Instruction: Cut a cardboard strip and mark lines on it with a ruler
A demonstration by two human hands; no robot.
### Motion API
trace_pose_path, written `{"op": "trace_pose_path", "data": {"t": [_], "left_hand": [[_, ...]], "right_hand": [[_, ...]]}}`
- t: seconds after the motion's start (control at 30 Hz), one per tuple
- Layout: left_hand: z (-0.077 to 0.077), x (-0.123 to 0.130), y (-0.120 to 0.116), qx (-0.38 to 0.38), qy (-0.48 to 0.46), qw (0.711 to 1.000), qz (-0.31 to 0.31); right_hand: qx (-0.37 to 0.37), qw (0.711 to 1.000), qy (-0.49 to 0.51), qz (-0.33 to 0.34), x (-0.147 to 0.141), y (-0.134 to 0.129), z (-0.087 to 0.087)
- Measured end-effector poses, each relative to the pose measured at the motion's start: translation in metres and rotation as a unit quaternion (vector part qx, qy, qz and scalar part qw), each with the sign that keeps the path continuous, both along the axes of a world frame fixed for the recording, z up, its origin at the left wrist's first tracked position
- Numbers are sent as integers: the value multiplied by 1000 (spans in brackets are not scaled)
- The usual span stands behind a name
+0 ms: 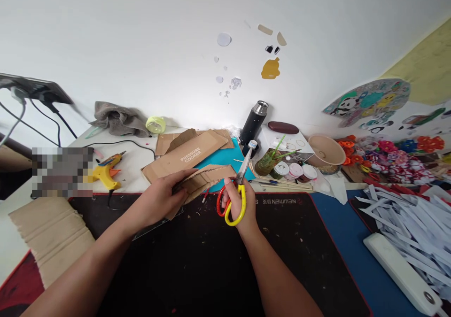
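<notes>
Your black desk mat with red edging is spreading beneath both your hands. At your right, white paper strips are lying in a loose heap. A torn brown cardboard sheet is lying at your left, overlapping the mat's edge. Beyond your hands, a brown cardboard panel printed "PRESSURE COOKER" is resting partly over a turquoise sheet.

Above the mat's far edge, your left hand is closing around a bent brown cardboard piece, pinching it between thumb and fingers; its far end is reaching just beside your right hand. That hand is curling around steel scissors with red and yellow handles, and their blades are pointing up and away from you, looking nearly together.

A black cylindrical flask with a silver top is leaning behind the scissors, while a yellow glue gun is lying left of the printed panel.
</notes>
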State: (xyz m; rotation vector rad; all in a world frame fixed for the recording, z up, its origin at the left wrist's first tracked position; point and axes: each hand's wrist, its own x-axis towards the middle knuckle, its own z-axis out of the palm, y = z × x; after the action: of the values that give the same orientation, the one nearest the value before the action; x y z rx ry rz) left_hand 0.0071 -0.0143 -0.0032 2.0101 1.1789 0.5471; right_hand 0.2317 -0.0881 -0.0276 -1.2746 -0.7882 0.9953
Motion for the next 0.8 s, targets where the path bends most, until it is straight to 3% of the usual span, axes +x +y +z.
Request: {"op": "trace_pose_path", "data": {"t": [0.47,0.8], "left_hand": [[-11,0,5,-110,-44,992,-34],[-13,11,1,-172,-84,981,10]], "right_hand": [[34,999,21,-35,4,0,-2],[39,998,20,-38,5,2,2]]}}
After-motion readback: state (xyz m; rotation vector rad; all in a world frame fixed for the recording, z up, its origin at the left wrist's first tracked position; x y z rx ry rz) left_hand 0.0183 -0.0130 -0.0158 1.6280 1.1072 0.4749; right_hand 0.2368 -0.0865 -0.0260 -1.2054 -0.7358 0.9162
